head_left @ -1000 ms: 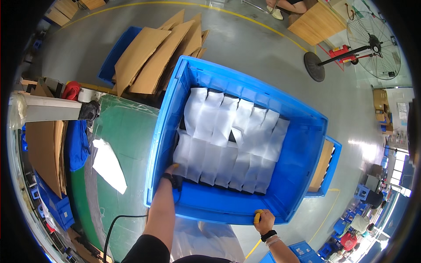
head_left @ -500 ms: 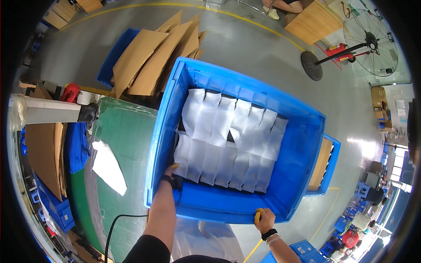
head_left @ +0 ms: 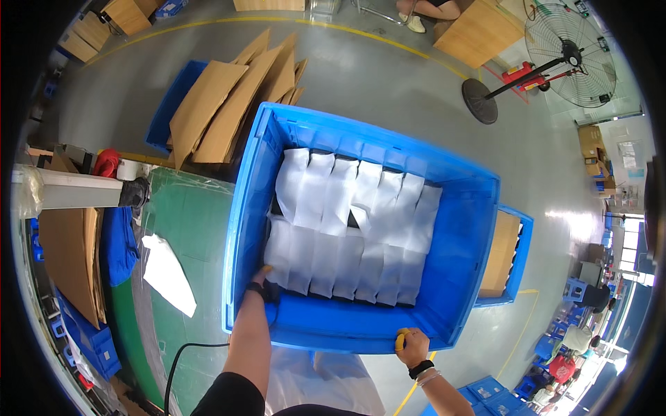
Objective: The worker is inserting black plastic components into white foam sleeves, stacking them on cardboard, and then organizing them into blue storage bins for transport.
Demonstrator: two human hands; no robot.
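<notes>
A large blue plastic crate [head_left: 347, 340] is in front of me, its near side close to my body. Inside lie two rows of dark pieces wrapped in white, soft-looking sleeves [head_left: 340, 260]. My right hand [head_left: 414, 347] is closed around the crate's near rim, with yellow on a finger. My left hand [head_left: 259, 276] is low in the near left corner of the crate, beside the end sleeve. One yellow-tipped digit shows there; the other fingers are hidden. A black wrist strap [head_left: 261, 290] with a dark cord is on that wrist.
To my left is a green-topped table [head_left: 198, 229] with a white sheet [head_left: 168, 276] on it. Flat cardboard pieces [head_left: 208, 104] lean beyond. Another blue crate [head_left: 513, 277] with cardboard stands right. A floor fan [head_left: 571, 54] is at far right.
The whole view has shifted slightly, so crate and surroundings appear farther left. Both hands keep their places at the crate, and the wrapped pieces lie as before.
</notes>
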